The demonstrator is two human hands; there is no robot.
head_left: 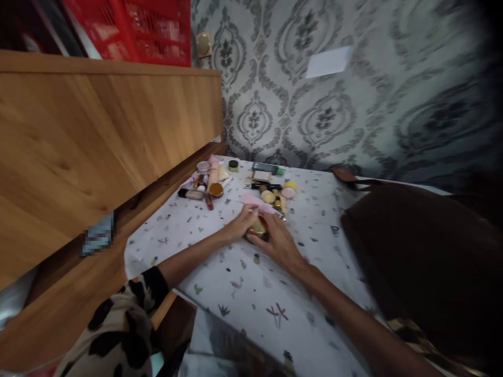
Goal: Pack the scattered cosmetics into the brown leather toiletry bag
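Both hands meet over the middle of the table, around a round gold compact [258,226]. My left hand [239,225] closes on its left side, and my right hand [278,240] curves round its right side, thumb along the near edge. Part of the compact is hidden by my fingers. A pale pink sheet [252,200] lies just beyond my fingertips. Behind it sit a cream-coloured round container [268,196], a black pen-like stick [266,186] and a jar with a yellow lid [290,189].
At the back left is a cluster with a gold-lidded jar [216,189], a foundation bottle [190,194] and tubes. A dark brown bag [416,251] stands on the right. A wooden cabinet [118,131] borders the left, with a red basket [157,31] on top.
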